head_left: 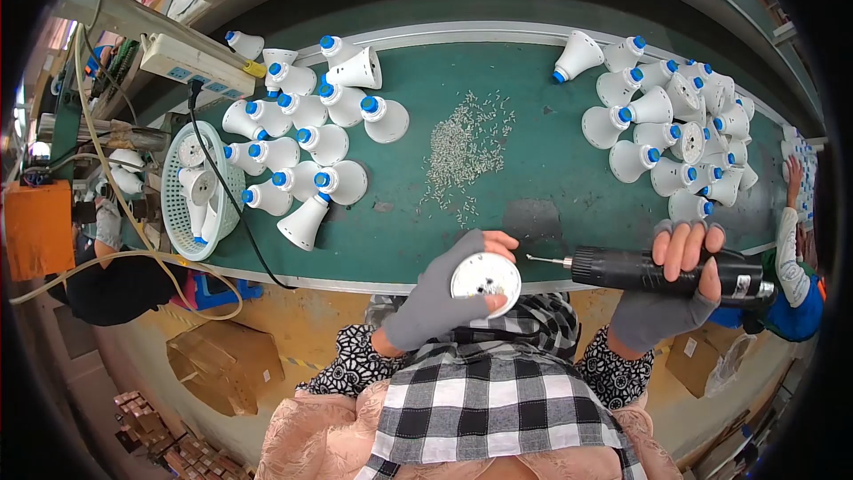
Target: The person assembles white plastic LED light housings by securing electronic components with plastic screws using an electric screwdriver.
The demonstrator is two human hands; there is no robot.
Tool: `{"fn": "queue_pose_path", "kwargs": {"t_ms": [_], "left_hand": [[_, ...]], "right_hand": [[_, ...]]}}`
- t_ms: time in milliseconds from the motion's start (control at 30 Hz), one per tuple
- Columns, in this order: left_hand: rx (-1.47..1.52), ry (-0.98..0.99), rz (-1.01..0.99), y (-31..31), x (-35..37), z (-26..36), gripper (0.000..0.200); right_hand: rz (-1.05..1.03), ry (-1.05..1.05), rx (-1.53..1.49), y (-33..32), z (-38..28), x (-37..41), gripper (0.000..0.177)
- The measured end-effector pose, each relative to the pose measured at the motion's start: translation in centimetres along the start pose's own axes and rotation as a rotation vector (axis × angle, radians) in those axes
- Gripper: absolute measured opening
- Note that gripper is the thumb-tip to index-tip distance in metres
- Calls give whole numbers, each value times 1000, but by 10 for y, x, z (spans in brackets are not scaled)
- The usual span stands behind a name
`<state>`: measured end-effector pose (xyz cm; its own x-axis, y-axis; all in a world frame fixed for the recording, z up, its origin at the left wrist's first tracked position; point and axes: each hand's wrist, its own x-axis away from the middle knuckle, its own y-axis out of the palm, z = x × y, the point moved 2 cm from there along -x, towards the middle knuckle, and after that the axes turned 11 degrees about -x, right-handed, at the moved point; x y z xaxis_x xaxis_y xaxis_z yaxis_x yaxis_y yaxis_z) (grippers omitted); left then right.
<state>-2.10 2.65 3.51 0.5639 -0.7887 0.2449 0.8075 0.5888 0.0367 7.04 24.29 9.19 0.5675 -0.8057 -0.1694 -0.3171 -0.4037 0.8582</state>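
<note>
My left hand (444,289), in a grey fingerless glove, holds a round white housing (485,283) with its open face up, near the table's front edge. Dark spots show inside it. To its right, my right hand (675,280), gloved the same way, is wrapped round a black electric screwdriver (613,267). The tool lies level, its thin bit (549,260) pointing left, apart from the housing. Beyond my hands a pile of small screws (466,147) is spread on the green table (524,71).
White cone-shaped housings with blue caps stand in groups at left (302,111) and right (625,160). A green basket (233,182) holds several white parts. A power strip (197,62) with a black cable (218,173) is at left. Other people sit at far left (115,289) and right (791,302).
</note>
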Motion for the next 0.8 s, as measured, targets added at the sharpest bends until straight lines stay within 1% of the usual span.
{"fn": "queue_pose_path", "kwargs": {"t_ms": [100, 133, 233, 533, 633, 733, 800], "left_hand": [[101, -226, 145, 3, 2, 1, 39], [78, -180, 209, 6, 0, 0, 39], [63, -160, 244, 9, -2, -4, 39], [-77, -114, 298, 11, 1, -1, 37], [-121, -107, 307, 11, 1, 1, 37], [-163, -74, 314, 12, 1, -1, 38], [-160, -81, 325, 13, 2, -4, 38]], "right_hand": [[-2, -51, 9, 6, -5, 4, 23], [-14, -52, 1, 7, -6, 7, 24], [-18, -74, -15, 12, -4, 14, 28], [-63, -24, 17, 13, 2, 21, 29], [-116, 47, 43, 17, 2, 20, 26], [-138, 71, 54, 16, 2, 20, 26], [-118, 65, 70, 17, 2, 20, 27]]}}
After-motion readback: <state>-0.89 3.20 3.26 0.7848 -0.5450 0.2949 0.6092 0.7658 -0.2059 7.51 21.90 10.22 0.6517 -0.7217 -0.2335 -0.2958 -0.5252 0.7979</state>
